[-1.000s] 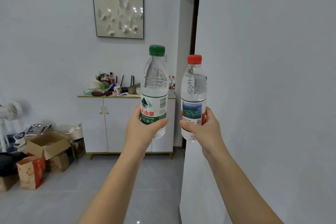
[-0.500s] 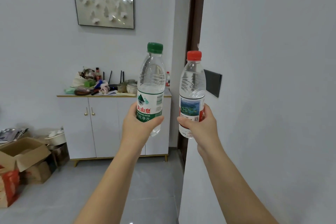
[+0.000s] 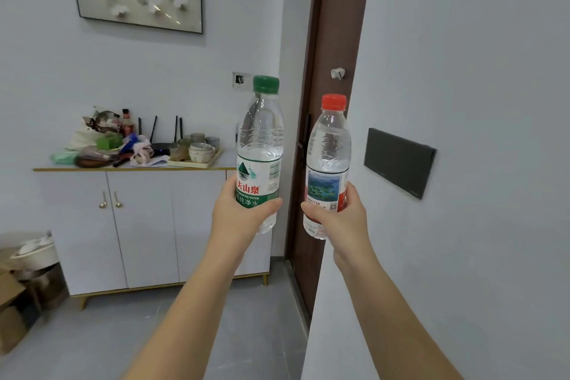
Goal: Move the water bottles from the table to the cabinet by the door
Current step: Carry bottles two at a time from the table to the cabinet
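Green-capped bottle (image 3: pixel 260 145): being gripped upright in curled fingers of left hand (image 3: pixel 237 216).
Red-capped bottle (image 3: pixel 328 145): being gripped likewise in right hand (image 3: pixel 339 222).
Cabinet (image 3: pixel 138 225): looming larger mid-left; nearing set-down.

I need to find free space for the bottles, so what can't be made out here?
Head view:
Right end of the cabinet: hidden behind the green-capped bottle and left hand.
Lower label of the red-capped bottle: covered by the right hand.
Most of the door: hidden by the near wall.
Lower-left cardboard boxes: cut off by the left edge.
The clutter on top: too small to identify.
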The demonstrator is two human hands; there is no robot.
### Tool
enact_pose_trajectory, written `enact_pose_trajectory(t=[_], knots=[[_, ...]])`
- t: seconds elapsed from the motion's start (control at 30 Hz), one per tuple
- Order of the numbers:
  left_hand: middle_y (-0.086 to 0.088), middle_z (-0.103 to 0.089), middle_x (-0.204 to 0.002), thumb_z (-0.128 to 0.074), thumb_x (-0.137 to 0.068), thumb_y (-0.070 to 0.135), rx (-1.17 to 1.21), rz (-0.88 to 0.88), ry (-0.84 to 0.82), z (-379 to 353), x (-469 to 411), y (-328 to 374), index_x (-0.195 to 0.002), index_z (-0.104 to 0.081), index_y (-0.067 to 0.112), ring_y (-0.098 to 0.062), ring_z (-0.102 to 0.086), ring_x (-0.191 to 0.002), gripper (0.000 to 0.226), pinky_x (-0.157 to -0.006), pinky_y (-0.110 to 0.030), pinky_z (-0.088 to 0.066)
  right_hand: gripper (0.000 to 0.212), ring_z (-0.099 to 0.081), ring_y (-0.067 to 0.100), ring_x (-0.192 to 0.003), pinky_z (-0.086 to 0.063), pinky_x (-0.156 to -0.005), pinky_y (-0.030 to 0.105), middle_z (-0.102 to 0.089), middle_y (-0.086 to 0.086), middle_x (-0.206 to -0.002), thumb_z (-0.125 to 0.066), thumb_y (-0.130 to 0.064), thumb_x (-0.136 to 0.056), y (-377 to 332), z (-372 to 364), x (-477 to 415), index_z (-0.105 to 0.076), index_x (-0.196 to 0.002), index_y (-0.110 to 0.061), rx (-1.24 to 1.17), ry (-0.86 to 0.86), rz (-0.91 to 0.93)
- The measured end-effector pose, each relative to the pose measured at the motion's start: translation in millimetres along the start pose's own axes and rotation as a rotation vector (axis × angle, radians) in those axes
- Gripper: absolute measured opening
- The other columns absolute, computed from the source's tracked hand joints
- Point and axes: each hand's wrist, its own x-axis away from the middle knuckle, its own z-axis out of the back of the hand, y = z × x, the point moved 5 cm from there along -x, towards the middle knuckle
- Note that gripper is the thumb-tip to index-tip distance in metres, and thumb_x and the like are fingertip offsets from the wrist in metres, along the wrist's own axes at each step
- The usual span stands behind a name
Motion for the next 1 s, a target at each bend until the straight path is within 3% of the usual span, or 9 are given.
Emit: enact_pose_trajectory(t=[0.13,0.37,0.57,0.83,1.0], knots=[[0.007,-0.069,-0.104,-0.083,-0.068,0.006,-0.023,0.017,0.026,-2.8,-38.3,-24.7,-0.114,-0.058,0.025,-0.011,-0.066,-0.097,0.055,-0.079,-0.031,-0.054,0.065,-0.065,0.015,-0.104,-0.056,-0.084,0.028,-0.067,-0.002,-0.114,-0.083,-0.006,-0.073,24.4,-17.7,-41.2,-0.053,-0.129,-0.022,-0.010,-0.008,-0.012],[0.004,-0.068,-0.105,-0.082,-0.070,0.006,-0.045,0.029,0.052,-23.3,-131.8,-68.0,-0.115,-0.057,0.024,-0.011,-0.064,-0.095,0.055,-0.071,-0.024,-0.050,0.067,-0.065,0.015,-0.104,-0.055,-0.082,0.026,-0.067,-0.003,-0.115,-0.083,-0.005,-0.073,71.5,-47.0,-144.5,-0.053,-0.130,-0.023,-0.071,-0.027,-0.016],[0.005,-0.069,-0.105,-0.081,-0.070,0.004,-0.031,0.020,0.070,-45.1,-215.1,-96.4,-0.118,-0.058,0.024,-0.012,-0.066,-0.097,0.058,-0.077,-0.028,-0.054,0.067,-0.064,0.007,-0.098,-0.052,-0.071,0.015,-0.064,-0.011,-0.111,-0.082,-0.006,-0.074,87.7,-64.0,-233.1,-0.051,-0.129,-0.027,-0.090,-0.037,0.011],[0.004,-0.067,-0.105,-0.080,-0.071,0.005,-0.055,0.025,0.089,-55.5,-290.3,-128.0,-0.118,-0.055,0.024,-0.010,-0.064,-0.094,0.057,-0.070,-0.024,-0.052,0.070,-0.065,0.009,-0.099,-0.054,-0.077,0.021,-0.066,-0.004,-0.114,-0.082,-0.002,-0.073,121.9,-84.5,-313.7,-0.052,-0.132,-0.022,-0.079,-0.034,-0.010],[0.006,-0.067,-0.100,-0.079,-0.072,0.004,-0.041,0.030,0.081,-52.4,-344.9,-154.2,-0.117,-0.055,0.023,-0.008,-0.064,-0.089,0.054,-0.065,-0.023,-0.053,0.066,-0.067,0.007,-0.093,-0.054,-0.064,0.012,-0.068,-0.005,-0.107,-0.082,0.001,-0.071,148.9,-106.6,-361.1,-0.056,-0.128,-0.019,-0.053,-0.035,0.000]])
